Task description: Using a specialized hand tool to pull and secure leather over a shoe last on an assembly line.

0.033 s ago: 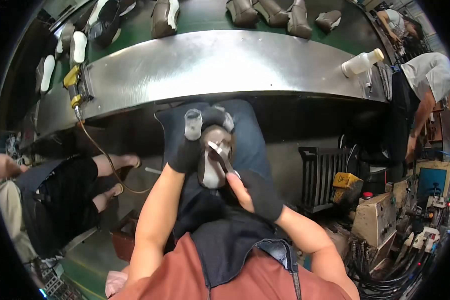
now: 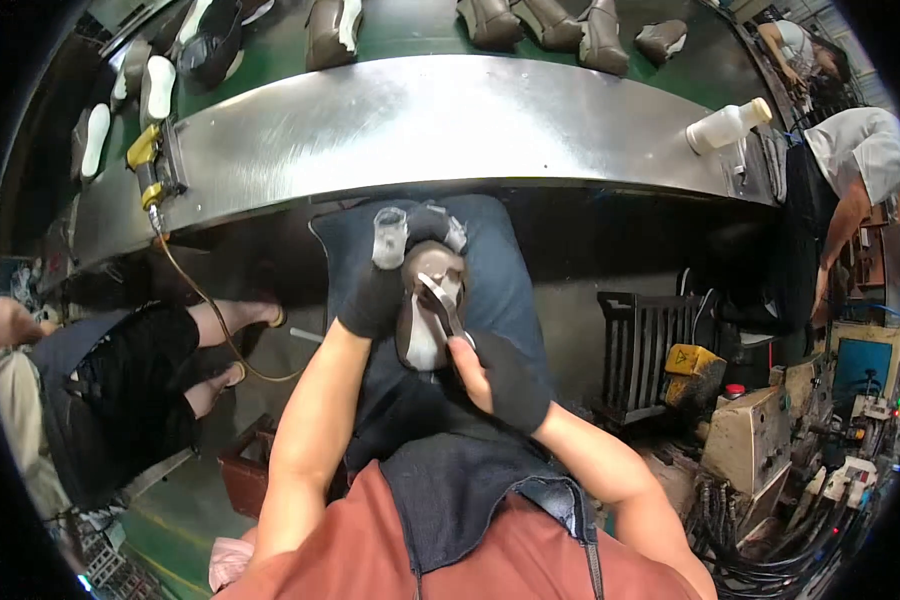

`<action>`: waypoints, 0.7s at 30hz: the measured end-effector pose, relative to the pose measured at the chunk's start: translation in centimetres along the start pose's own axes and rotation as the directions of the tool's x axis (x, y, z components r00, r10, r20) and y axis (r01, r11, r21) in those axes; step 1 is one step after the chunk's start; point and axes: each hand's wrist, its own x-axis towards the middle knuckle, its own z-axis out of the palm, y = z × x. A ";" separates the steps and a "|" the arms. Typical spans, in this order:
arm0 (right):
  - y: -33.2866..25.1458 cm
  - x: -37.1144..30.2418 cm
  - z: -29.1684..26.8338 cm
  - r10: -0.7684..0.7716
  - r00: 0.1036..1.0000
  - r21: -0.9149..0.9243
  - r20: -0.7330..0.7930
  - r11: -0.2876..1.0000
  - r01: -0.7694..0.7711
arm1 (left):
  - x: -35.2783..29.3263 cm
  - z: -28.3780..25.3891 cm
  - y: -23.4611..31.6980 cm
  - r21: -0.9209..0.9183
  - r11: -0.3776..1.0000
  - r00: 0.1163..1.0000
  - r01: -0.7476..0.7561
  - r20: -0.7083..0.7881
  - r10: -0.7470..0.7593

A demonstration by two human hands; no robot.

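A brown shoe upper on a last (image 2: 433,262) lies bottom up on my lap, its pale insole (image 2: 423,345) facing me. My left hand (image 2: 375,285), in a black glove with whitish covers on some fingertips, curls around the shoe's left side and far end. In my right hand (image 2: 505,380), also black-gloved with the thumb bare, is a metal hand tool that looks like pincers (image 2: 446,308). Its head touches the brown leather over the shoe's bottom. My right fingers are mostly hidden under the hand.
A steel-edged bench (image 2: 420,120) curves ahead, with several brown shoe uppers (image 2: 545,25) beyond it. A yellow-and-black hand tool on a hose (image 2: 146,165) sits left, a clear bottle (image 2: 727,127) right. Other people (image 2: 120,390) sit nearby. A dark slatted crate (image 2: 635,355) stands right.
The shoe and my left hand have shifted slightly away from me. My right hand and the pincers have moved a little up and left, with the head still at the leather.
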 end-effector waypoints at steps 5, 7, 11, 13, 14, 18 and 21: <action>0.4 0.3 -0.4 0.042 0.984 -0.014 0.173 0.999 -0.041 | 0.1 -2.1 -0.9 0.131 0.974 0.982 -0.186 0.040 0.183; 0.9 -0.5 -1.6 0.035 0.979 0.027 0.202 0.999 -0.041 | -0.5 -2.0 -0.4 0.143 0.967 0.977 -0.211 0.031 0.209; -1.3 -0.1 -3.0 0.131 0.940 0.088 0.316 0.982 -0.167 | -1.1 -1.8 -0.8 0.156 0.959 0.971 -0.239 0.037 0.236; -2.2 -0.1 -3.4 0.215 0.911 0.029 0.353 0.970 -0.240 | -1.1 -1.2 0.5 0.091 0.965 0.969 -0.246 0.046 0.243; -2.3 -0.1 -3.4 0.290 0.879 -0.028 0.379 0.953 -0.303 | -1.1 -1.2 0.1 0.090 0.966 0.971 -0.241 0.031 0.239; -0.1 -1.3 0.1 0.069 0.997 -0.086 0.041 0.994 -0.066 | -1.1 -1.4 -0.1 0.222 0.914 0.941 -0.338 0.103 0.323; 4.3 -5.6 0.0 0.063 0.938 -0.102 0.340 0.994 -0.030 | -4.8 -1.4 -0.6 -0.111 0.989 0.966 -0.101 0.226 0.124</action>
